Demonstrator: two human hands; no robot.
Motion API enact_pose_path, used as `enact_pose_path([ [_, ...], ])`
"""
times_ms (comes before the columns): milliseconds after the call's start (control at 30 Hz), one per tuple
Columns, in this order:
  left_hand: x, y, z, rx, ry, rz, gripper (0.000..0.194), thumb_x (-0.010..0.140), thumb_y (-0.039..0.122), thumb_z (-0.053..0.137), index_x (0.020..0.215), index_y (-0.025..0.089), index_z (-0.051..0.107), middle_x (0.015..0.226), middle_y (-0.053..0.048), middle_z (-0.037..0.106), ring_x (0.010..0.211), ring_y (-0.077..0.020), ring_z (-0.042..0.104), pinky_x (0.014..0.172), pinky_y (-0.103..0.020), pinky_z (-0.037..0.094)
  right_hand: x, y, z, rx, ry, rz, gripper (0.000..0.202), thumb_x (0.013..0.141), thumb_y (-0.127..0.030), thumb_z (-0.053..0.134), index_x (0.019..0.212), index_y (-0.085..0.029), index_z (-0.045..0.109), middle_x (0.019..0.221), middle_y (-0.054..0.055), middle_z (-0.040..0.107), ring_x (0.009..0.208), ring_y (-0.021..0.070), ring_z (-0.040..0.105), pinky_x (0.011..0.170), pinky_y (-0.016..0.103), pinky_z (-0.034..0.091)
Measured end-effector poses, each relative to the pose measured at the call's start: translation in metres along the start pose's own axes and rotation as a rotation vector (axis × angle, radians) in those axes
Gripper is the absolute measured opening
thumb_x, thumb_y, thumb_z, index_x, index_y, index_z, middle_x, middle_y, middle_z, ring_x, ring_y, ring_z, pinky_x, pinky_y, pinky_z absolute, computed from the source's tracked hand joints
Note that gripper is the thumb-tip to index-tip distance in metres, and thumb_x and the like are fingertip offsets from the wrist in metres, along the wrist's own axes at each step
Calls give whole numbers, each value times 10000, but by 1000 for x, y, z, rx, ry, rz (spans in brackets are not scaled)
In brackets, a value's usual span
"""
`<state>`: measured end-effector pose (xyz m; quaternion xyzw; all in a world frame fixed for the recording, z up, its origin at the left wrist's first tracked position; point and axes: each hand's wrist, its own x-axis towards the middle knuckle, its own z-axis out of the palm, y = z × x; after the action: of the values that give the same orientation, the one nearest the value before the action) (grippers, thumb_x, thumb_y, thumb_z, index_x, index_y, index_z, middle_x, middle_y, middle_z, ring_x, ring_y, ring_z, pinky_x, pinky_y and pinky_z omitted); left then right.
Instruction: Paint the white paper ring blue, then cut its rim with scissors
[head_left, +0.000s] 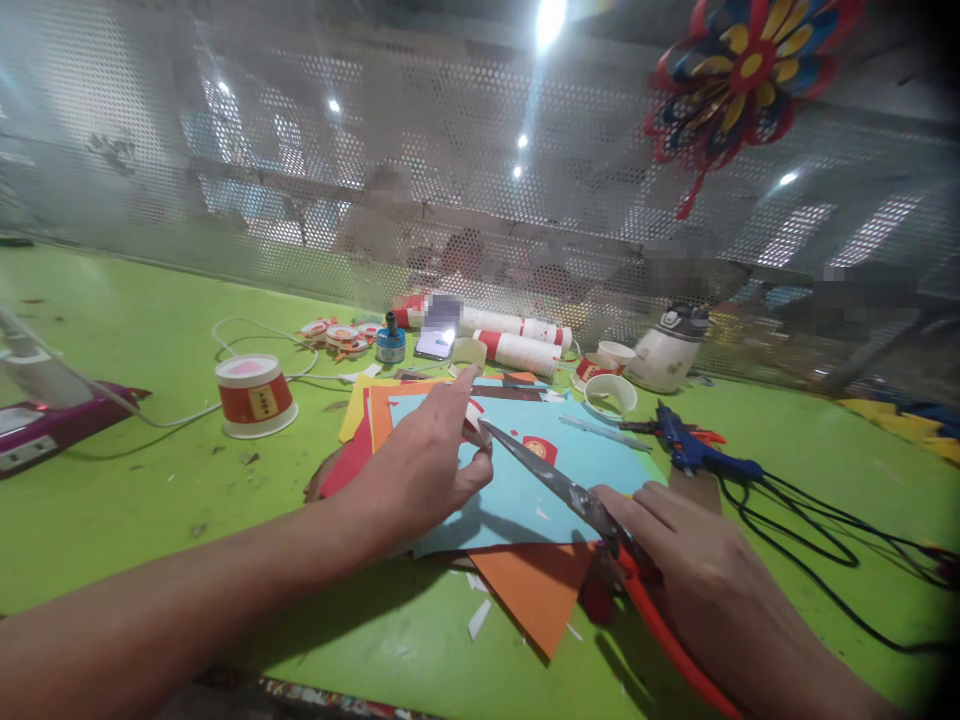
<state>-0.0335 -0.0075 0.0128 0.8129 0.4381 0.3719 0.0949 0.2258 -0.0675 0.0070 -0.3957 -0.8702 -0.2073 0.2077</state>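
Note:
My left hand (431, 455) pinches a small white and red piece of paper (474, 420) between thumb and fingers, above a stack of coloured sheets. In my right hand (694, 555) are scissors (570, 490) with red handles, their grey blades pointing up and left. The blade tips reach the edge of the held piece; whether they touch it I cannot tell. Just beyond the blades, a red paper cut-out (538, 450) with a gold design lies on the light blue sheet (517, 510). Paper scraps lie around, and an orange sheet (536, 590) sticks out below.
Left stands an upturned red and white paper cup (255, 395), near a purple power strip (56, 430). Behind are a blue bottle (391, 342), a phone (437, 335) and stacked cups (517, 352). Right lie a blue glue gun (697, 450) with black cable and a flask (667, 352).

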Motion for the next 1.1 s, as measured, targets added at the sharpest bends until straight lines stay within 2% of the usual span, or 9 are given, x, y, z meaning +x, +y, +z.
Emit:
enact_pose_path([
  [167,1,3,-3,-14,-5,-30,722,815,128,558,1491,103,306,1046,-98,622,954,-235,618,923,-410,526,1,1,0,35,-41,20,234,907,-80,490,1081,-87,647,703,62,555,641,216,538,548,291,363],
  [433,2,4,-5,9,-13,-52,740,805,132,572,1497,151,310,1077,-95,622,896,-219,623,887,-398,540,-4,3,4,101,-55,57,342,833,-16,516,1139,-145,595,732,30,524,659,207,530,573,292,384],
  [700,2,2,-3,14,-10,-32,744,808,136,570,1504,165,307,1097,-95,618,858,-199,619,876,-389,536,-1,0,0,77,-75,61,226,883,-71,501,1055,-126,638,705,36,529,605,200,539,535,285,373],
  [867,1,1,-1,-16,-41,-65,712,822,181,565,1494,130,337,956,-70,634,819,-198,616,828,-379,536,1,0,-4,54,-86,41,231,892,-63,484,1045,-106,652,700,54,558,604,206,558,526,286,393],
  [967,3,3,-1,-89,-54,-85,691,813,193,572,1475,156,376,884,-37,640,781,-185,623,763,-346,537,1,1,-4,46,-83,36,256,893,-57,479,1076,-102,653,702,57,569,608,205,568,526,285,407],
  [1100,6,6,-4,-214,-108,-134,532,809,184,569,1337,157,504,826,-14,668,719,-161,632,683,-301,528,-1,2,-2,52,-101,40,277,905,-77,492,1133,-79,649,719,75,589,621,220,584,531,299,433],
])
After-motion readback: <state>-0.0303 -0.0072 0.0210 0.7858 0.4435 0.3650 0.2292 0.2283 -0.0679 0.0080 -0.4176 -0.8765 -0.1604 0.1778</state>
